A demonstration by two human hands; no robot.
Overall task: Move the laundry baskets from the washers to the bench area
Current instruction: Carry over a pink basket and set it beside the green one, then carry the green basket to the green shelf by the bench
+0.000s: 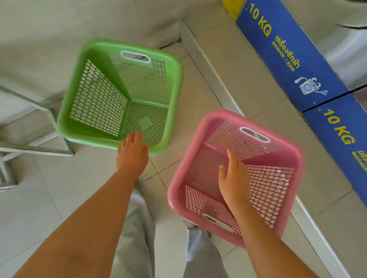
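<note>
Reaching for both baskets at once, so here's the rundown:

Green basket (120, 97): empty, sitting on the tiled floor (41, 196) a bit out from the machines, white handle slot on the far wall facing away.

Pink basket (237, 178): also empty, on the floor right beside the raised step (212, 65) under the washers, near the person's legs.

Left hand (132, 152): fingers loosely together and extended over the green basket's near rim. Touching or just hovering, I can't tell, but it's not curled around anything.

Right hand (234, 178): relaxed and partly spread, thumb out, held over the inside of the pink basket. No grip on it as far as I can see.

Washers (289, 65): blue front panels marked 10 KG, running along the right on top of that step.

Metal frame (33, 133): some kind of pale stand just left of the green basket. Can't say what it is.

Progress: looks like the pickup stage, neither basket lifted.

What could go wrong: grabbing each by one rim one-handed will probably make them tip and swing. The green one could clip the metal frame, the pink one could catch the step edge. The mesh walls look flexy too, so a weak pinch might slip.
</note>
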